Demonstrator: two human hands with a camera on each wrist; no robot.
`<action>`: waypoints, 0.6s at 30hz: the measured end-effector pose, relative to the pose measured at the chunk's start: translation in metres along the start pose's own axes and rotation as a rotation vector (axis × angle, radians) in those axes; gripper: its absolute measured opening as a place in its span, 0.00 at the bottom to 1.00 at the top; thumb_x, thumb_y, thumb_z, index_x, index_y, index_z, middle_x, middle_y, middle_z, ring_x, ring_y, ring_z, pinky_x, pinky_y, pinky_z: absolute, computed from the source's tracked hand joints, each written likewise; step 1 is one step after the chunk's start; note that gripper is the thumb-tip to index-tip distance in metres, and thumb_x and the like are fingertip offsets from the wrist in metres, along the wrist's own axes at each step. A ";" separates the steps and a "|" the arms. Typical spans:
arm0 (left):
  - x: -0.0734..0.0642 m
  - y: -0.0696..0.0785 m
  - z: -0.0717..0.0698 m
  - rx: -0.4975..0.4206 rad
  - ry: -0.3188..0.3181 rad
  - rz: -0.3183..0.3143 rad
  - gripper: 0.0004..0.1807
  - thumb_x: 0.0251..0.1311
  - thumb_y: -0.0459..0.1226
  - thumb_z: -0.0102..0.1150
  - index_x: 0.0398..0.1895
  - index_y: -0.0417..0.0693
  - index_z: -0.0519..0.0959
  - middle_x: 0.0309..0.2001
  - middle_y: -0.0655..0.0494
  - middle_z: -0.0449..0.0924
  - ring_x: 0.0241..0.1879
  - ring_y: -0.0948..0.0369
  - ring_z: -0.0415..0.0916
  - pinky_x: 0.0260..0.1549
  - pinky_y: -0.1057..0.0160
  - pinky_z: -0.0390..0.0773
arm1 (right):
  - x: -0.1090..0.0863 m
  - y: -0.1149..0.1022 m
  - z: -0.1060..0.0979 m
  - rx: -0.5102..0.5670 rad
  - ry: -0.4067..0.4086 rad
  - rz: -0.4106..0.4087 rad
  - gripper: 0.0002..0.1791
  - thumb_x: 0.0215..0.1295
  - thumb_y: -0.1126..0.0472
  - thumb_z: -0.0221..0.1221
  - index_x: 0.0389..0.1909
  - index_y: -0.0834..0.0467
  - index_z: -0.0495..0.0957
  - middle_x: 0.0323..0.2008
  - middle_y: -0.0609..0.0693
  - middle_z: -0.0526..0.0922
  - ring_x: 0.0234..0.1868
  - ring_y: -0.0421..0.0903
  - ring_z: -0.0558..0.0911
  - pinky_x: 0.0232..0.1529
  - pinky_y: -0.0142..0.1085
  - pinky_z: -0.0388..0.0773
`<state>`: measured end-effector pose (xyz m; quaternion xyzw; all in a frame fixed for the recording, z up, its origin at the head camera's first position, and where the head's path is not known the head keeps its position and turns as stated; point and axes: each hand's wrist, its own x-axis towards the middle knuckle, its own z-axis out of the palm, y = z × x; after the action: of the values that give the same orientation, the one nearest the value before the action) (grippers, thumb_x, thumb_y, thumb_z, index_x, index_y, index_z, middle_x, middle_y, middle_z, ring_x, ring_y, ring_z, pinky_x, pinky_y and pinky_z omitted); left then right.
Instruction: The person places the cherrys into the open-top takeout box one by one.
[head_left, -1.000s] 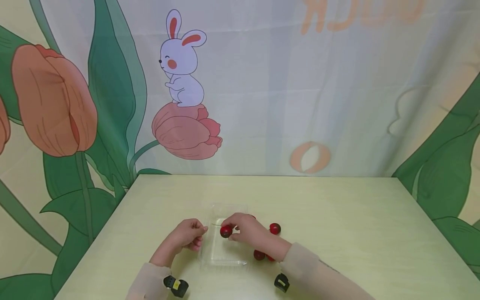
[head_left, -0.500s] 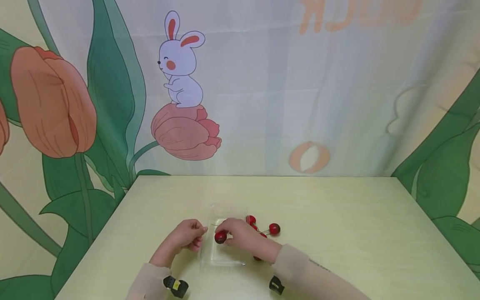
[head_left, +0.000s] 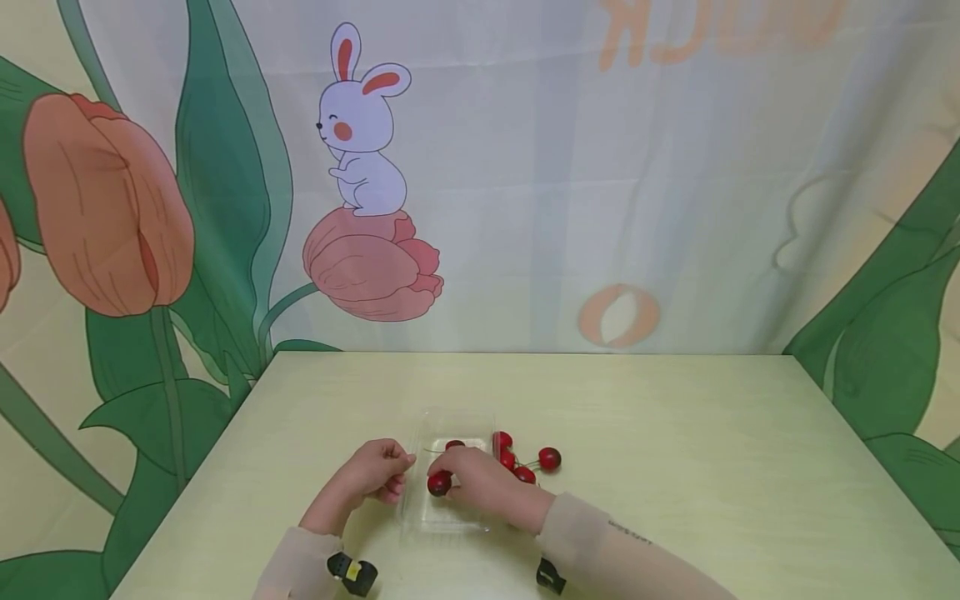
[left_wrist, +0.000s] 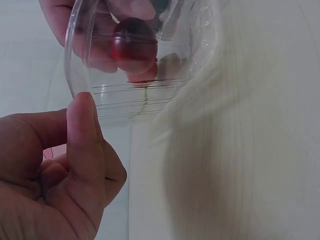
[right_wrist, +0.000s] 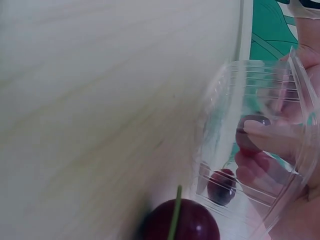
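A clear plastic box point(head_left: 450, 525) stands on the table between the hands. My left hand point(head_left: 371, 471) pinches its left rim; in the left wrist view the thumb point(left_wrist: 82, 120) lies against that rim. Inside the box, my right hand point(head_left: 483, 483) holds a dark red cherry point(head_left: 439, 483) between fingers and thumb, low over the bottom. A second cherry point(head_left: 454, 445) lies farther back in the box, partly hidden by the right hand. The right wrist view shows the held cherry point(right_wrist: 248, 134) and the lying one point(right_wrist: 221, 186) through the clear wall.
Several cherries with green stems, one of them a cherry point(head_left: 550, 459) set apart, lie on the pale table point(head_left: 675, 467) right of the box. Close to the right wrist camera is another cherry point(right_wrist: 182, 222). A printed curtain point(head_left: 510, 183) hangs behind the table.
My right hand has moved left and toward me inside the box with its cherry. The cherry at the back of the box has come into view. My left hand stays at the rim.
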<state>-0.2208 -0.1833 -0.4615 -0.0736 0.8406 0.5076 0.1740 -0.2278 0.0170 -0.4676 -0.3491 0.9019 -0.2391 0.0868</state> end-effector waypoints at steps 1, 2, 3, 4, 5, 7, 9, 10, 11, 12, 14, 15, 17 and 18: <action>0.000 0.000 0.000 -0.002 0.002 -0.001 0.10 0.74 0.36 0.55 0.34 0.40 0.73 0.23 0.55 0.70 0.19 0.63 0.71 0.19 0.71 0.79 | 0.000 0.000 0.001 -0.003 -0.001 0.001 0.16 0.64 0.67 0.68 0.52 0.56 0.85 0.50 0.48 0.88 0.54 0.42 0.83 0.60 0.34 0.81; 0.000 0.000 0.000 0.000 0.001 0.001 0.10 0.74 0.36 0.55 0.34 0.40 0.73 0.23 0.55 0.70 0.19 0.63 0.71 0.19 0.71 0.79 | 0.000 0.000 0.001 -0.003 -0.002 0.001 0.16 0.64 0.67 0.68 0.52 0.56 0.85 0.51 0.48 0.88 0.55 0.43 0.83 0.61 0.34 0.81; 0.000 0.000 0.000 0.001 0.000 0.002 0.10 0.74 0.36 0.55 0.34 0.40 0.73 0.23 0.55 0.70 0.19 0.63 0.71 0.19 0.71 0.79 | 0.001 0.001 0.002 -0.004 -0.004 0.000 0.16 0.64 0.67 0.68 0.53 0.56 0.85 0.52 0.48 0.88 0.55 0.43 0.83 0.61 0.34 0.81; -0.001 0.000 0.000 0.002 -0.002 0.005 0.10 0.75 0.36 0.55 0.34 0.40 0.73 0.23 0.55 0.70 0.19 0.63 0.71 0.19 0.71 0.79 | 0.001 0.001 0.003 -0.006 -0.005 -0.001 0.16 0.64 0.67 0.68 0.53 0.56 0.85 0.52 0.48 0.88 0.56 0.43 0.83 0.62 0.35 0.81; -0.001 0.000 0.000 0.003 -0.003 0.009 0.10 0.75 0.36 0.55 0.34 0.40 0.73 0.23 0.55 0.69 0.19 0.63 0.71 0.19 0.71 0.79 | 0.002 0.001 0.004 -0.005 -0.007 0.000 0.16 0.64 0.67 0.68 0.53 0.56 0.85 0.53 0.48 0.87 0.56 0.43 0.83 0.62 0.35 0.80; -0.001 0.000 0.000 0.003 -0.002 0.014 0.10 0.74 0.37 0.55 0.34 0.40 0.73 0.23 0.55 0.69 0.19 0.63 0.71 0.19 0.71 0.79 | 0.003 0.002 0.006 -0.005 -0.008 -0.002 0.17 0.64 0.68 0.68 0.53 0.56 0.85 0.53 0.48 0.87 0.57 0.44 0.84 0.62 0.35 0.80; -0.001 0.000 0.000 0.004 -0.002 0.020 0.10 0.74 0.37 0.55 0.35 0.40 0.73 0.23 0.55 0.69 0.19 0.63 0.71 0.19 0.70 0.79 | 0.005 0.002 0.007 -0.010 -0.010 -0.006 0.17 0.63 0.68 0.68 0.53 0.56 0.85 0.53 0.48 0.88 0.57 0.43 0.84 0.63 0.35 0.80; -0.001 0.000 0.000 0.004 -0.002 0.023 0.10 0.74 0.37 0.55 0.34 0.40 0.73 0.23 0.55 0.69 0.19 0.63 0.71 0.19 0.70 0.79 | 0.005 0.001 0.007 -0.013 -0.011 -0.006 0.17 0.63 0.68 0.68 0.52 0.56 0.85 0.53 0.48 0.88 0.57 0.43 0.84 0.63 0.35 0.80; -0.001 0.000 0.000 0.005 -0.001 0.024 0.10 0.74 0.37 0.55 0.34 0.40 0.73 0.23 0.55 0.69 0.19 0.63 0.71 0.19 0.70 0.79 | 0.005 0.001 0.007 -0.013 -0.012 -0.007 0.17 0.63 0.69 0.68 0.52 0.56 0.85 0.53 0.48 0.88 0.57 0.43 0.84 0.63 0.35 0.80; -0.001 0.000 0.000 0.006 0.000 0.023 0.10 0.74 0.37 0.55 0.35 0.39 0.73 0.23 0.55 0.69 0.19 0.63 0.71 0.19 0.70 0.79 | 0.006 0.001 0.007 -0.016 -0.013 -0.008 0.16 0.62 0.69 0.68 0.52 0.56 0.85 0.53 0.48 0.88 0.57 0.43 0.84 0.62 0.35 0.80; -0.001 0.000 0.000 0.007 0.001 0.022 0.10 0.74 0.37 0.55 0.35 0.39 0.73 0.23 0.55 0.69 0.19 0.63 0.71 0.19 0.70 0.79 | 0.006 -0.001 0.007 -0.027 -0.014 -0.007 0.16 0.62 0.69 0.68 0.51 0.56 0.85 0.52 0.48 0.88 0.57 0.43 0.84 0.62 0.35 0.80; -0.001 0.000 0.000 0.006 0.002 0.019 0.10 0.74 0.36 0.55 0.35 0.39 0.73 0.23 0.55 0.70 0.19 0.63 0.71 0.19 0.70 0.79 | 0.006 -0.002 0.007 -0.030 -0.015 -0.004 0.16 0.61 0.69 0.68 0.51 0.56 0.85 0.52 0.48 0.88 0.57 0.43 0.84 0.61 0.35 0.80; -0.001 0.000 0.000 0.005 0.005 0.013 0.10 0.74 0.36 0.55 0.34 0.40 0.73 0.22 0.55 0.70 0.19 0.63 0.71 0.19 0.71 0.79 | 0.006 -0.003 0.006 -0.041 -0.017 0.002 0.16 0.61 0.69 0.69 0.50 0.56 0.85 0.52 0.48 0.88 0.56 0.43 0.84 0.61 0.35 0.81; -0.001 0.000 0.000 0.004 0.006 0.011 0.10 0.74 0.36 0.55 0.34 0.40 0.73 0.22 0.55 0.70 0.19 0.63 0.71 0.19 0.71 0.79 | 0.006 -0.003 0.006 -0.049 -0.018 0.006 0.16 0.61 0.69 0.69 0.50 0.56 0.85 0.52 0.48 0.88 0.56 0.43 0.84 0.60 0.34 0.81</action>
<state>-0.2201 -0.1831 -0.4613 -0.0704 0.8426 0.5065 0.1688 -0.2285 0.0084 -0.4713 -0.3504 0.9078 -0.2134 0.0871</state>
